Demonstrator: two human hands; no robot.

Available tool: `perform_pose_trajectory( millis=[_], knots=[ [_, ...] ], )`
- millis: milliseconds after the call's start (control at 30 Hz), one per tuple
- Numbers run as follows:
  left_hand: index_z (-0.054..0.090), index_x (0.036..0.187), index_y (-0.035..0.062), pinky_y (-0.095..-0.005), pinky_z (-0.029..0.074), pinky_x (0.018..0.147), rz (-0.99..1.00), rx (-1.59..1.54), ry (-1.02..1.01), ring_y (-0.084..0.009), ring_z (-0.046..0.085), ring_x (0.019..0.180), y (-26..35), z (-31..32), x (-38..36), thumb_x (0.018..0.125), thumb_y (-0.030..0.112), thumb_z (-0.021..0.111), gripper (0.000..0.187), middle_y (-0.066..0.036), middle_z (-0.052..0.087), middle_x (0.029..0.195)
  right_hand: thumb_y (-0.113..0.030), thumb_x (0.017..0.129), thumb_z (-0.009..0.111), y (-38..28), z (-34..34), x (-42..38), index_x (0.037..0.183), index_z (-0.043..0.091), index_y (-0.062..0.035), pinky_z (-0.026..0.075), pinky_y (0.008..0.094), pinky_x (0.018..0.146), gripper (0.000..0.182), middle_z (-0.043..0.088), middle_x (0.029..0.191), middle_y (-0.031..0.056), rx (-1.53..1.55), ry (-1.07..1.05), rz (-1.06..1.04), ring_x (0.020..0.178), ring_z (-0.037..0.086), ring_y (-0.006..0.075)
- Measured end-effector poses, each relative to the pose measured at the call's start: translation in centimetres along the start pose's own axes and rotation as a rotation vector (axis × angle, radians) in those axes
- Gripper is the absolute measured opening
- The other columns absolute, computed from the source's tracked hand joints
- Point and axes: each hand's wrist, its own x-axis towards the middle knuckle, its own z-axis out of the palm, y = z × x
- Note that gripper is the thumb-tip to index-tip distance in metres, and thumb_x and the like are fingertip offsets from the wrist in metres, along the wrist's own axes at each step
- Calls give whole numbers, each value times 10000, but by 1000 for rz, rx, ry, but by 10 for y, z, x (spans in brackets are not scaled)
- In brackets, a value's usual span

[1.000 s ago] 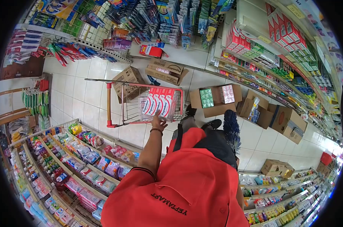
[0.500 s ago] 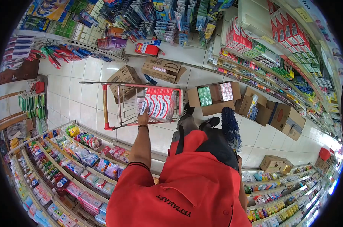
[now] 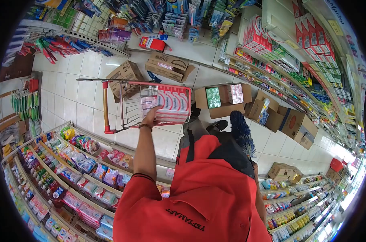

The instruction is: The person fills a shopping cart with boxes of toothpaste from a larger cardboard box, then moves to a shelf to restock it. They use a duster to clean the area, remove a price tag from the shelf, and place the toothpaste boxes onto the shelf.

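My left hand grips the near left corner of a red-and-white toothpaste pack in the metal cart. A paler pack lies left of it, partly behind my fingers. The toothpaste pack looks blurred. Beside my right hip, my right hand is mostly hidden at the lower end of a blue fluffy duster, which points up and away from me.
An open carton with green and white-pink boxes stands right of the cart. More cartons sit on the tiled floor. Stocked shelves line both sides, and hanging packets fill the far rack.
My left hand has moved slightly up, from the pack's lower left to its side edge. The pack sits farther right in the cart, showing more of the paler one. The whole view has shifted slightly.
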Motion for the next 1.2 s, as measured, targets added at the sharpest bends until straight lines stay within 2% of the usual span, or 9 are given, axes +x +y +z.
perform_pose_trajectory(
  millis=[33,67,167,333,467,533,767,967,1200],
  knots=[
    [574,1322,196,-399,460,887,-16,89,3,-235,550,1120,10,14,-10,777,505,721,643,-56,610,1269,-267,913,652,-7,-4,4,1040,738,-57,517,377,668,261,730,873,168,-41,-62,42,746,718,265],
    [574,1322,196,-399,460,887,-19,86,5,-235,550,1120,12,17,-5,777,505,721,643,-56,610,1269,-286,930,643,-13,-7,2,1033,741,-63,526,407,709,264,734,887,178,-5,-32,-53,823,732,316],
    [576,1322,190,-387,493,880,-70,53,-26,-237,569,1114,18,24,-1,785,501,724,638,-59,612,1269,-307,938,641,-15,-1,18,1029,746,-76,529,435,736,270,736,886,186,27,70,-162,867,729,355],
    [572,1330,165,-401,536,926,-3,58,27,-239,603,1119,12,20,0,799,519,733,658,-67,626,1259,-301,940,635,-44,-1,21,1037,740,-79,537,435,752,264,730,941,190,9,54,-106,901,710,398],
    [570,1328,161,-403,574,907,-7,-15,-56,-234,644,1098,10,21,3,818,518,729,643,-63,638,1254,-307,933,640,-21,13,31,1054,734,-80,538,432,757,274,731,961,185,-57,14,-66,925,709,392],
    [571,1326,161,-404,573,910,-13,-15,-56,-234,642,1100,15,25,-6,818,519,729,641,-63,640,1252,-330,915,665,-10,21,25,1074,728,-81,539,424,764,302,733,984,178,43,85,-170,951,712,377],
    [579,1316,178,-384,563,895,-1,14,-26,-211,645,1084,19,32,-17,806,533,737,641,-61,651,1236,-329,888,698,32,44,20,1084,728,-79,540,416,760,319,742,988,163,120,22,-66,905,728,343],
    [559,1360,189,-420,493,891,-24,103,49,-241,601,1055,24,43,-36,754,656,706,779,-77,637,1245,-315,888,690,21,43,18,1077,729,-66,536,414,760,315,742,977,164,50,-17,-16,890,728,340],
    [537,1399,207,-437,451,937,-65,217,127,-265,568,1106,14,33,-10,723,696,698,851,-97,628,1266,-286,892,653,6,45,10,1059,731,-57,529,416,741,293,732,931,190,106,43,-163,847,722,344]
  ],
)
